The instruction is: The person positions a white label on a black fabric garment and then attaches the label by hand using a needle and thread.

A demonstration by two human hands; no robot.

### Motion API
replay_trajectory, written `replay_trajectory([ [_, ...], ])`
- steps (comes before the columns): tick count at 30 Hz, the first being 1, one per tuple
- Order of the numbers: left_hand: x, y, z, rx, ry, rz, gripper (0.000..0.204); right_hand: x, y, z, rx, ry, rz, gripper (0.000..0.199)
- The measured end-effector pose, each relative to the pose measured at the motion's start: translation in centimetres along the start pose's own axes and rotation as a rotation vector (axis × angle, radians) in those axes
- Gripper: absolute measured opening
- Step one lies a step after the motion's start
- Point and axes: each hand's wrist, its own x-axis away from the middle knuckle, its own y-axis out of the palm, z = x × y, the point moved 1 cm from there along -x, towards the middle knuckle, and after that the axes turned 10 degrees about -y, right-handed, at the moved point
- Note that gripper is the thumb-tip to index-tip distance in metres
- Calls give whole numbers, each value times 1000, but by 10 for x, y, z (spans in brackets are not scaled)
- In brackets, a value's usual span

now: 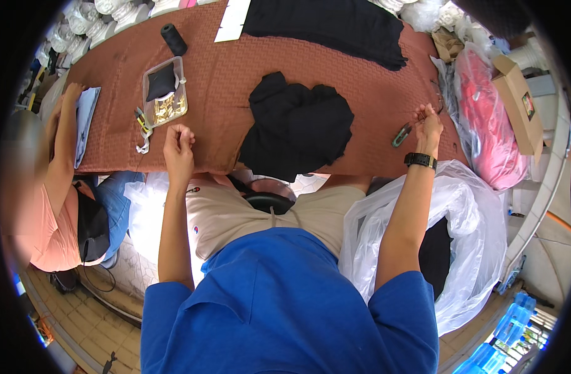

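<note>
My left hand (179,144) is raised at the table's near edge, left of the black cloth, its thumb and fingertips pinched together. What it pinches, if anything, is too small to make out. Over the right side of the table, my right hand (428,122) is also closed in a pinch, with a black watch on the wrist. A thin dark line shows by its fingertips; I cannot tell what it is. Small green-handled thread snips (401,135) lie just left of that hand. Between my hands, a crumpled black garment (301,121) rests on the table, touched by neither.
On the brown padded table (217,81) stand a clear box (144,103) with gold pieces and a black pincushion, a black thread cone (173,39), a yellow cutter (140,117) and black fabric (329,28). A co-worker (58,187) handles blue-grey cloth at left. Plastic bags (479,206) sit at right.
</note>
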Motion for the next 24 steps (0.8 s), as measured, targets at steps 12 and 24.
replay_trajectory([
  [12,56,166,68,-562,427,-146,33,25,39,-56,61,-167,-215,15],
  [24,-4,162,99,598,-743,-578,35,73,72,-117,-79,-243,-410,19],
])
